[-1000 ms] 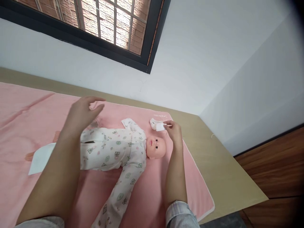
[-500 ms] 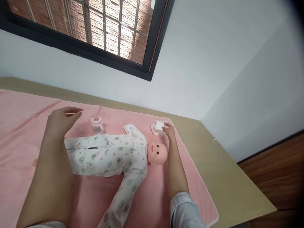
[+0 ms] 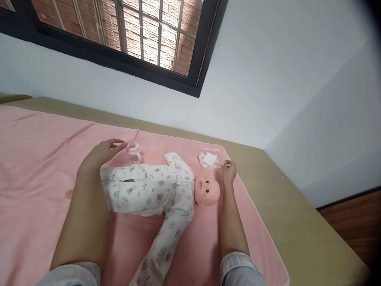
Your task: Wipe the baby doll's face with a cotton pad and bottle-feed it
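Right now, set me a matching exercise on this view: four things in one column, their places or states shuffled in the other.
1. Baby bottle
2. Doll
3. Blanket
4. White square

A. pink, spread beneath other things
B. atop a crumpled piece, near the right hand
C. beside the left hand
D. face up, in patterned clothes

Pairs: 1-C, 2-D, 3-A, 4-B

Beyond your grip you face a white wall (image 3: 282, 71) and a dark-framed window (image 3: 125, 35), bright light on bricks (image 3: 150, 44) behind bars (image 3: 121, 28). Rightward of your grip lie a tan tabletop (image 3: 282, 214) and brown panel (image 3: 357, 222).
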`<action>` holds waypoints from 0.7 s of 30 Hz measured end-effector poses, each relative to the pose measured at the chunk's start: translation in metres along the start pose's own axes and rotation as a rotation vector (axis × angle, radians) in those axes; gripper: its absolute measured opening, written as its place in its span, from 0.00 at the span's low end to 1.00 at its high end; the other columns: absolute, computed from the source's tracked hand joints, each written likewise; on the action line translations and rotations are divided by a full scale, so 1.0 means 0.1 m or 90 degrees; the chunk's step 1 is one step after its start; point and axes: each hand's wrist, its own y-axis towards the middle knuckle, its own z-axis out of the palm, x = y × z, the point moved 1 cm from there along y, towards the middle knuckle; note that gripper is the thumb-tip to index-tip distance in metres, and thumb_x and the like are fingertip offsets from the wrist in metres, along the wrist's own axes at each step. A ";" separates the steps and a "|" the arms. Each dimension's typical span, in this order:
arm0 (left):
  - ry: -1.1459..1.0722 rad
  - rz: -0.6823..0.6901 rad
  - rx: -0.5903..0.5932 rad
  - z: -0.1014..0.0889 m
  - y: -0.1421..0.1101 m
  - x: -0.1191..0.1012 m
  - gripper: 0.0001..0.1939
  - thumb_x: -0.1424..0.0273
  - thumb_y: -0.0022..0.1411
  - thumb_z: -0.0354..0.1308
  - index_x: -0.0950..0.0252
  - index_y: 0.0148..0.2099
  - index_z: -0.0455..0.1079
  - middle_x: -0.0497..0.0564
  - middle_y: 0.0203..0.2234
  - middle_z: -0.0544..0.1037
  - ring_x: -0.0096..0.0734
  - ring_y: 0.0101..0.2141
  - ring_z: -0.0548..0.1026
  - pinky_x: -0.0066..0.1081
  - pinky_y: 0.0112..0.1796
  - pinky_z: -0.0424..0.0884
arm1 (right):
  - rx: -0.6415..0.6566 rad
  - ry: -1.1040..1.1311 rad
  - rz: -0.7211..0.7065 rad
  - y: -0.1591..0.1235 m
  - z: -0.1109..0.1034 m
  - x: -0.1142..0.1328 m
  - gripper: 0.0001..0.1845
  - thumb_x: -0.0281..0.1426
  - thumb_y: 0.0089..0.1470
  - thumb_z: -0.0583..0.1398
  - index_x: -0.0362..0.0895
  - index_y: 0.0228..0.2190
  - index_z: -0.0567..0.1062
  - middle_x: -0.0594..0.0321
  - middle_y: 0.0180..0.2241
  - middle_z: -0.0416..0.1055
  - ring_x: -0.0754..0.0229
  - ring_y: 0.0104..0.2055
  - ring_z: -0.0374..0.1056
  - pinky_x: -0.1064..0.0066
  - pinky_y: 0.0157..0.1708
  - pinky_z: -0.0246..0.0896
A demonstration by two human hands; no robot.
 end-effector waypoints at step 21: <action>0.015 0.001 0.022 0.52 0.12 0.09 0.43 0.53 0.35 0.65 0.69 0.53 0.61 0.50 0.27 0.74 0.55 0.38 0.76 0.40 0.34 0.66 | 0.099 -0.009 0.110 -0.18 0.07 -0.45 0.39 0.30 0.35 0.59 0.41 0.54 0.66 0.46 0.50 0.65 0.47 0.51 0.64 0.56 0.53 0.59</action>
